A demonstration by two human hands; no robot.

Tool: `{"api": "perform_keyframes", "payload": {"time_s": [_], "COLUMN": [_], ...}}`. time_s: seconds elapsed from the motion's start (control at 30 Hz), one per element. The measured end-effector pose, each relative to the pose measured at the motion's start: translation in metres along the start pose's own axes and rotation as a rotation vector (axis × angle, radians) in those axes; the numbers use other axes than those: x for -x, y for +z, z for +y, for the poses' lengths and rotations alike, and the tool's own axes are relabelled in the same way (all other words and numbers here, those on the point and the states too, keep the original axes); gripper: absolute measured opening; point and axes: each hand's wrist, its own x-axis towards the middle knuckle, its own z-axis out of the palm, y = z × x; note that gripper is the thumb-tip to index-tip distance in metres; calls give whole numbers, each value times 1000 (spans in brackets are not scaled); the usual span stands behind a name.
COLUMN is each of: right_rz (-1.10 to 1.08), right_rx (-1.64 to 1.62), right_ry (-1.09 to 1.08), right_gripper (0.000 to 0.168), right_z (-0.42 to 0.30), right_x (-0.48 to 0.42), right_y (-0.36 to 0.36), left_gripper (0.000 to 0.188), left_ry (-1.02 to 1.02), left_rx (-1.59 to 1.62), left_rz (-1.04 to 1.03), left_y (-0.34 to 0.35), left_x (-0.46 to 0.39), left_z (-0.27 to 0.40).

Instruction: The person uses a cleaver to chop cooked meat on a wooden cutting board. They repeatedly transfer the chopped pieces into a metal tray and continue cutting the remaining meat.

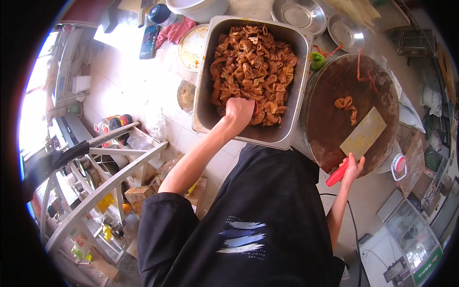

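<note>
My left hand reaches down into a deep stainless-steel pan of brown, glossy chopped meat pieces, apparently intestine. Its fingers are curled at the lower edge of the heap, with something red beside them; what they grip is hidden. My right hand holds a cleaver by its red handle. The cleaver's wide, stained blade rests over the round wooden chopping block, right of the pan. A curled piece of the meat lies on the block, and red string is near its top.
Beyond the pan stand steel bowls, a white basin and a stained plate. A phone and a red cloth lie left. A green pepper-like item sits between pan and block. A metal rack stands lower left.
</note>
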Motion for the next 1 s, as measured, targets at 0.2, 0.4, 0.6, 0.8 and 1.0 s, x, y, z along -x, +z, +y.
{"api": "perform_keyframes", "payload": {"time_s": [0.2,0.4,0.6,0.8,1.0], "right_rz": [-46,-27,5,-15,-15], "right_rx": [-10,-63,-81,-78,-80], "right_ry": [2,5,12,10,6], "right_gripper": [36,40,39,40,38], "right_z": [-2,-1,-5,3,-1], "right_x": [2,2,6,0,3], "right_y": [-1,1,5,0,2], "left_gripper": [18,20,29,32,27], "left_ry": [15,13,70,129,28], "left_rx": [6,-88,27,-12,57], "left_rz": [-23,-90,-2,25,-34], "left_y": [0,-23,-30,-46,-78], "left_x": [-9,-11,7,17,27], "left_z": [-3,-1,-14,-22,-23]}}
